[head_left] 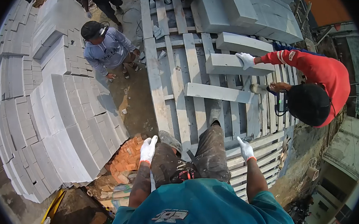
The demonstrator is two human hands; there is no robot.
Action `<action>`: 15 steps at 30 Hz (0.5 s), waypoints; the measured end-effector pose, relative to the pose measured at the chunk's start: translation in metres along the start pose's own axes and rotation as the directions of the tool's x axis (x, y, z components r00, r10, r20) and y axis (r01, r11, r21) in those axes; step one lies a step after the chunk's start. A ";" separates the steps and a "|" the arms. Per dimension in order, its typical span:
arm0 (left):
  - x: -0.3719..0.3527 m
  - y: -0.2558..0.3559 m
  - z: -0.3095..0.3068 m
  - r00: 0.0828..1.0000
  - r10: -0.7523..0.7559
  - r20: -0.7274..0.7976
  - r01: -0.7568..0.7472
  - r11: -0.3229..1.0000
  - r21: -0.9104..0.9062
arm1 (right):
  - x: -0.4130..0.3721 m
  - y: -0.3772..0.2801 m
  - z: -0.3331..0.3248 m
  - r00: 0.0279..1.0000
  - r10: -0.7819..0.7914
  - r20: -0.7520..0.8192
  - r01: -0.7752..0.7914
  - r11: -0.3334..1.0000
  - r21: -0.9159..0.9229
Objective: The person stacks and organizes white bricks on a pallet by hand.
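Note:
My left hand (pixel 148 150), in a white glove, is held beside my thigh, with nothing seen in it. My right hand (pixel 245 149), also gloved, reaches out over the pallet slats with its fingers apart and empty. Beyond my boots, a long pale block (pixel 218 92) lies across the wooden slats (pixel 193 67). Behind it are a second block (pixel 238 66) and a third block (pixel 244 44). A co-worker in red (pixel 332 77) bends over at the right and rests a white-gloved hand on the second block's top.
Large stacks of pale blocks (pixel 62 103) stand at the left. A person in a grey hoodie (pixel 108 49) is beside them. More blocks (pixel 250 14) are piled at the far end of the slats. Orange bricks (pixel 127 158) lie below left.

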State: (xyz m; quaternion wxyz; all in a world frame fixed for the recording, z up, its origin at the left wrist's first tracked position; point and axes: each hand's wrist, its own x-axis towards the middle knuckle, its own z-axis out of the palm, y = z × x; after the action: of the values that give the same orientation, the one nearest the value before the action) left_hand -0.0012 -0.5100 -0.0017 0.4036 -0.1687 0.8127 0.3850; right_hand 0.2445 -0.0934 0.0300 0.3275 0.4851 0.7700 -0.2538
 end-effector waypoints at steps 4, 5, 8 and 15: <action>0.104 0.045 0.090 0.997 0.001 -0.078 0.003 0.998 0.058 | 0.124 0.007 -0.030 0.970 0.239 -0.050 -0.223 0.950 0.219; 0.127 0.078 0.111 0.997 -0.037 -0.062 0.040 0.998 0.043 | 0.169 0.009 -0.027 0.983 0.176 -0.056 -0.166 0.974 0.154; 0.239 0.108 0.190 0.988 -0.147 -0.045 0.144 0.987 -0.064 | 0.341 -0.115 -0.048 0.861 -0.509 0.009 0.486 0.816 -0.314; 0.379 0.132 0.327 0.947 -0.304 -0.100 0.313 0.944 0.100 | 0.531 -0.251 -0.042 0.374 -0.882 0.287 0.827 0.177 -0.534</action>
State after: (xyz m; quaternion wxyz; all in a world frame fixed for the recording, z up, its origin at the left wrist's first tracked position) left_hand -0.1405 -0.1620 -0.3587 0.4337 -0.2864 0.8130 0.2624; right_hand -0.1625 0.1442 -0.3229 0.2297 -0.1509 0.9550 -0.1118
